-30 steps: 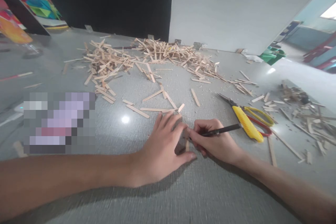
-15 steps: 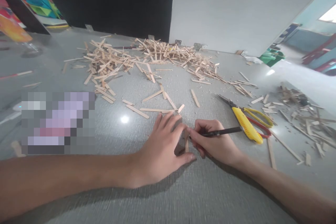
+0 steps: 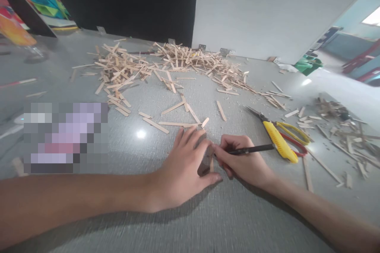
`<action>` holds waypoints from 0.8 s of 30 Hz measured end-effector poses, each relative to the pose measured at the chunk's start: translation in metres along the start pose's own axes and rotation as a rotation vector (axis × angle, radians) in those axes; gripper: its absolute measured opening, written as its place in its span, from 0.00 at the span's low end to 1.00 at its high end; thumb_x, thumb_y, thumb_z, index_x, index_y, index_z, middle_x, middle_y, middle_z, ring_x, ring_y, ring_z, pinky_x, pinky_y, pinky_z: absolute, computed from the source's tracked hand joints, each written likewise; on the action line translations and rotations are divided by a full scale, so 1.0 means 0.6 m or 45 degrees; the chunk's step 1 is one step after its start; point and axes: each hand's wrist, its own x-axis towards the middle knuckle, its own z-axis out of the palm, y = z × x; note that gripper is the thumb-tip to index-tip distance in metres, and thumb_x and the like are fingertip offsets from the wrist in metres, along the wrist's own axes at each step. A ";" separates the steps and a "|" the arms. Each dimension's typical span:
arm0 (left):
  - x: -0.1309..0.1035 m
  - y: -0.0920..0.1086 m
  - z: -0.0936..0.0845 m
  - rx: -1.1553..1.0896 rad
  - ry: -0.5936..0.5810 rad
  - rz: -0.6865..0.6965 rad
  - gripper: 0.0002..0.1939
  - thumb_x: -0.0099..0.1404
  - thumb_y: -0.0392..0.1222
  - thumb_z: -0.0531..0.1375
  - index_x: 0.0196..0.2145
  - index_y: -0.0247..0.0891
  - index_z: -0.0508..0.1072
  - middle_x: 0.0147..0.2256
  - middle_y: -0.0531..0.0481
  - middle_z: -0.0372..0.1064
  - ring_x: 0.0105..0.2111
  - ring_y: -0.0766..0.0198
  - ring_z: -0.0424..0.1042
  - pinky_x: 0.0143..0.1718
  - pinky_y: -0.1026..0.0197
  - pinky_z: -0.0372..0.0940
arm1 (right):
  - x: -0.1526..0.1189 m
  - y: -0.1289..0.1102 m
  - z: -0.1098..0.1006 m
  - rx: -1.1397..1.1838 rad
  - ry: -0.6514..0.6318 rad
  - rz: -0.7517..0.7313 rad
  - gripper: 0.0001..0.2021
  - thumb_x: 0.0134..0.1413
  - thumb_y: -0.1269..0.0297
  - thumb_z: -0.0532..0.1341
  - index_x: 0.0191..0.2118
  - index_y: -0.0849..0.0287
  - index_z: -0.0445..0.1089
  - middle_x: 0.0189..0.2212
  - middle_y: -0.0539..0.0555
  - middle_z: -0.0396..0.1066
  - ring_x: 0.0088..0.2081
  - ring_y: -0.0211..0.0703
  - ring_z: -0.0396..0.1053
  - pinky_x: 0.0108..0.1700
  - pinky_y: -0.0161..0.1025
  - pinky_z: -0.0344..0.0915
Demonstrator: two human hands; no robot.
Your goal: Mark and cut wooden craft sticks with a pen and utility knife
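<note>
My left hand (image 3: 184, 170) rests on the grey tabletop with its fingers spread. Its index finger and thumb hold a small wooden craft stick (image 3: 211, 165) against the surface, near its two ends. Most of that stick is covered by fingers. My right hand (image 3: 242, 158) is closed around a black pen (image 3: 253, 149), which slants down toward the stick's far end. The pen's tip is hidden behind my fingers. Right of the pen lies a yellow utility knife (image 3: 279, 140), touching a long-nosed tool (image 3: 297, 148) with yellow and red handles.
Heaps of craft sticks (image 3: 121, 67) lie along the back, before a black and white upright panel (image 3: 252, 12). Cut pieces and scraps (image 3: 350, 138) are scattered at right. A blurred-out rectangular object (image 3: 67, 136) lies left. A bottle (image 3: 18, 31) rests at far left.
Both hands keep almost the same pose over the stick. The pen has hardly shifted, and the whole view has moved only very slightly.
</note>
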 end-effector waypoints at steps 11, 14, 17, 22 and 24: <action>-0.001 0.001 -0.001 -0.005 0.008 0.001 0.27 0.63 0.57 0.71 0.50 0.39 0.70 0.63 0.36 0.62 0.67 0.36 0.54 0.65 0.30 0.56 | -0.001 -0.003 -0.004 -0.027 -0.036 -0.014 0.20 0.64 0.61 0.65 0.22 0.55 0.61 0.11 0.43 0.63 0.13 0.31 0.60 0.17 0.31 0.53; -0.002 0.001 0.000 -0.019 0.020 0.004 0.26 0.63 0.56 0.71 0.51 0.40 0.69 0.63 0.37 0.62 0.67 0.36 0.55 0.64 0.30 0.57 | 0.001 -0.004 -0.005 -0.036 -0.050 -0.032 0.20 0.64 0.62 0.64 0.21 0.55 0.61 0.12 0.43 0.63 0.14 0.31 0.59 0.18 0.31 0.53; -0.002 0.001 0.000 -0.022 0.013 -0.001 0.27 0.62 0.56 0.71 0.51 0.40 0.69 0.63 0.37 0.63 0.67 0.36 0.55 0.64 0.29 0.57 | 0.001 -0.005 -0.005 -0.048 -0.061 -0.045 0.21 0.65 0.61 0.64 0.21 0.55 0.60 0.12 0.43 0.63 0.14 0.32 0.59 0.18 0.32 0.53; 0.000 0.001 -0.002 -0.005 0.006 -0.002 0.28 0.62 0.57 0.72 0.51 0.39 0.69 0.63 0.35 0.62 0.67 0.35 0.55 0.64 0.29 0.57 | 0.000 -0.003 -0.005 -0.042 -0.072 -0.032 0.21 0.65 0.60 0.64 0.21 0.55 0.60 0.12 0.43 0.62 0.14 0.31 0.58 0.17 0.32 0.51; 0.000 0.002 -0.002 0.001 0.005 -0.002 0.28 0.62 0.56 0.72 0.51 0.39 0.69 0.63 0.35 0.62 0.67 0.35 0.55 0.65 0.29 0.56 | 0.000 -0.003 -0.005 -0.043 -0.077 -0.040 0.21 0.65 0.61 0.64 0.21 0.55 0.60 0.12 0.43 0.61 0.14 0.31 0.58 0.18 0.32 0.50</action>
